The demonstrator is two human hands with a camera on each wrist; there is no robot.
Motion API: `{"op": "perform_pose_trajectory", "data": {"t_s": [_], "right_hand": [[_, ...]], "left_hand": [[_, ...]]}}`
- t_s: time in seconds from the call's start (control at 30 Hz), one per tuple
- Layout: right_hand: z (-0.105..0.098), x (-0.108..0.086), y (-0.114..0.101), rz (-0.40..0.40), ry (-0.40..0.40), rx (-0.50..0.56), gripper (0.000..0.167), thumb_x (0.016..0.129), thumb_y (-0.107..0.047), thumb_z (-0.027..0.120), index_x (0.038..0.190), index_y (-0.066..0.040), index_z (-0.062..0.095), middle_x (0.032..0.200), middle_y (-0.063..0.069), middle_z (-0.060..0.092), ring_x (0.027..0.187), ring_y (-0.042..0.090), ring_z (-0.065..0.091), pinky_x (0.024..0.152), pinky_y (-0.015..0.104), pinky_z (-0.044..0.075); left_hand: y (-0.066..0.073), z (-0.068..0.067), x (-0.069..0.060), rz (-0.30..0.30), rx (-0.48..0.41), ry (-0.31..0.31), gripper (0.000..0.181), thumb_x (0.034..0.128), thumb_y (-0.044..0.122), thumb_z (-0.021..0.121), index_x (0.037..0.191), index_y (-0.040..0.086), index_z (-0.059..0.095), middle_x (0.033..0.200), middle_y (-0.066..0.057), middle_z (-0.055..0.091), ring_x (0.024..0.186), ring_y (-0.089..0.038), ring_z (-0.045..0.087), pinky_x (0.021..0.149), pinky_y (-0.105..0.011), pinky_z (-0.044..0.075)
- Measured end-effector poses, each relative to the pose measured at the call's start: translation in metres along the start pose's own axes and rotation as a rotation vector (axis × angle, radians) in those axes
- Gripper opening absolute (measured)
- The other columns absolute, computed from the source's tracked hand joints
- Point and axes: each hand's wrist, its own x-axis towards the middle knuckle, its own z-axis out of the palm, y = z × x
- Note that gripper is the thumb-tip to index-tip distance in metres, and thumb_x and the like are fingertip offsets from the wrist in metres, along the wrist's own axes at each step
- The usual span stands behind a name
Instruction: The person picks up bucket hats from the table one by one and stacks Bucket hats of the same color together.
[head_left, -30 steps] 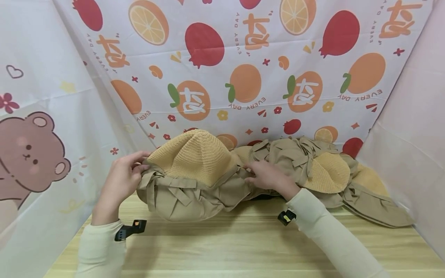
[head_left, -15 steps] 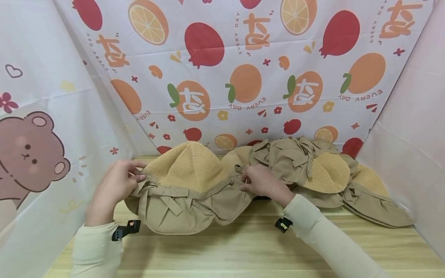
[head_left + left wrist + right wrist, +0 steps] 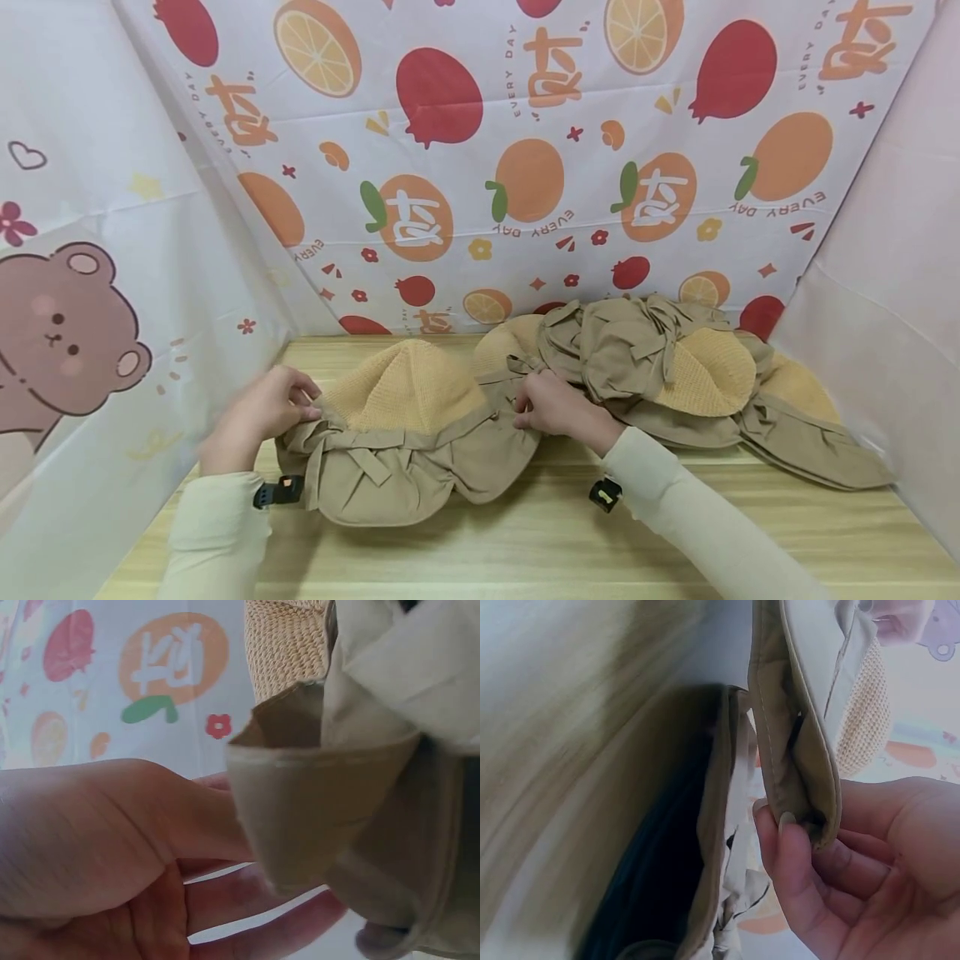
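A sun hat with a yellow woven crown and a khaki cloth brim is held between both hands at the left of the table in the head view. My left hand pinches the brim's left side; in the left wrist view a fold of khaki cloth hides some fingertips. At the brim's right side, my right hand pinches the cloth between thumb and fingers, and the right wrist view shows the stitched edge in its grip. Below the brim's front lies a soft shadow on the table.
More sun hats of the same kind lie overlapped along the back right: one crown faces forward, another hat reaches the right wall. A further crown shows behind my right hand. Printed cloth walls enclose the wooden table.
Both hands have brought the hat down and toward me, from against the back wall to lower over the table. The hats on the right have stayed in place.
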Motion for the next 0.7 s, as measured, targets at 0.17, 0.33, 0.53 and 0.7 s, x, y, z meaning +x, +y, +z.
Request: {"op": "perform_pose_trajectory", "data": {"t_s": [0.17,0.33,0.53,0.7], "right_hand": [[0.006,0.003,0.002,0.043,-0.035,0.010,0.005,0.088,-0.016,0.083,0.088,-0.011,0.084,0.081,0.002,0.077,0.064,0.010,0.060,0.062,0.028,0.053],[0.013,0.005,0.005,0.030,-0.051,-0.018,0.010,0.088,-0.018,0.083,0.081,-0.013,0.081,0.080,0.003,0.076,0.059,0.010,0.059,0.056,0.026,0.050],[0.018,0.006,0.006,-0.009,-0.021,-0.089,0.015,0.086,-0.022,0.085,0.074,-0.015,0.079,0.080,0.001,0.076,0.060,0.008,0.059,0.059,0.026,0.050],[0.020,0.006,0.005,0.003,-0.019,-0.111,0.019,0.085,-0.023,0.086,0.070,-0.016,0.077,0.075,-0.002,0.073,0.061,0.009,0.058,0.060,0.028,0.050]], "left_hand": [[-0.006,0.006,0.004,0.002,0.016,-0.055,0.022,0.0817,0.002,0.082,0.100,-0.008,0.073,0.082,-0.014,0.076,0.073,-0.016,0.067,0.064,-0.032,0.054],[-0.011,0.009,0.007,0.011,0.010,-0.117,0.018,0.0815,0.000,0.081,0.095,-0.007,0.072,0.078,-0.013,0.075,0.071,-0.013,0.064,0.064,-0.031,0.053],[-0.010,0.013,0.008,-0.048,-0.024,-0.203,0.014,0.0833,-0.003,0.078,0.094,-0.005,0.070,0.076,-0.009,0.072,0.068,-0.015,0.063,0.060,-0.032,0.056],[-0.007,0.015,0.009,-0.129,-0.074,-0.250,0.012,0.0873,-0.006,0.074,0.098,-0.007,0.068,0.077,-0.009,0.067,0.066,-0.017,0.063,0.059,-0.037,0.062]]}}
